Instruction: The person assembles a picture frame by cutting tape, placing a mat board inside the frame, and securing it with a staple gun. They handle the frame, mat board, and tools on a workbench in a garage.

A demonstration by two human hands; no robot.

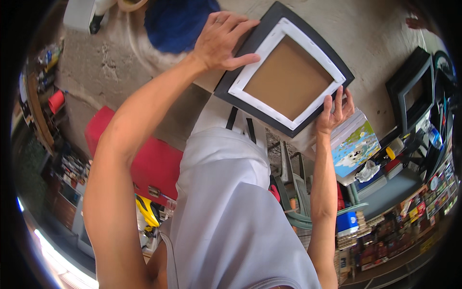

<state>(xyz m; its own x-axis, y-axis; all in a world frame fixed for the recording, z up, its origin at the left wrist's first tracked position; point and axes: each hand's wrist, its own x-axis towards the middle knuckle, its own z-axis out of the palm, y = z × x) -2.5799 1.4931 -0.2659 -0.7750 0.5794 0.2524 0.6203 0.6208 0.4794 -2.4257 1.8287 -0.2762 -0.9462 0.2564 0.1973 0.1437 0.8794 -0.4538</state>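
A black picture frame [269, 21] lies tilted at an angle before me. Inside it sits a white inner frame [301, 107] with staple-like marks, bordering a brown panel [286, 77]. My left hand [224, 41] is at the frame's upper left side, fingers stretched and apart, its thumb reaching onto the white inner frame. At the lower right corner, my right hand [335, 113] has its thumb and fingers on the frame's edge. Just below that hand is a colourful painted canvas [356, 147], partly hidden by the hand and forearm.
Dark blue cloth [178, 24] lies beyond my left hand on the pale, stained surface [130, 62]. Another black frame [399, 91] stands at the far right. A red box [156, 168] with a metal latch is beside my left arm. Cluttered shelves [394, 241] fill the lower right.
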